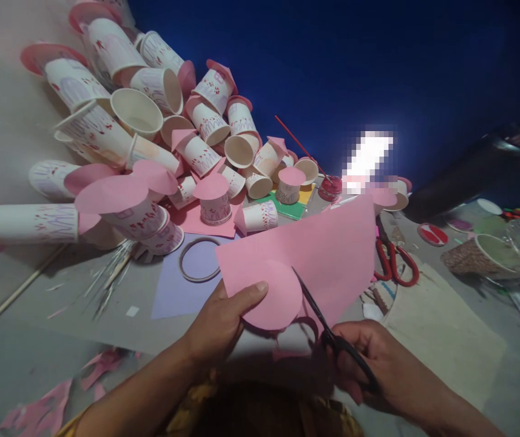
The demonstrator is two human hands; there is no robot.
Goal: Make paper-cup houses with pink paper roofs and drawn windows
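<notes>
My left hand pinches a sheet of pink paper and a pink paper disc lying against it, thumb on top of the disc. In my right hand is a pair of black scissors, with fingers in the handle loops. One blade shows over the pink sheet, close along the disc's right edge; the other blade is mostly hidden. Below the disc, the sheet has a curved cut-out edge. A lilac sheet with a grey ring on it is near my left hand.
Decorated paper cups with pink tops are heaped at the back left. Red-handled scissors lie to the right, near a brown patterned cup. Pink scraps are at lower left, and a wooden stick lies above them.
</notes>
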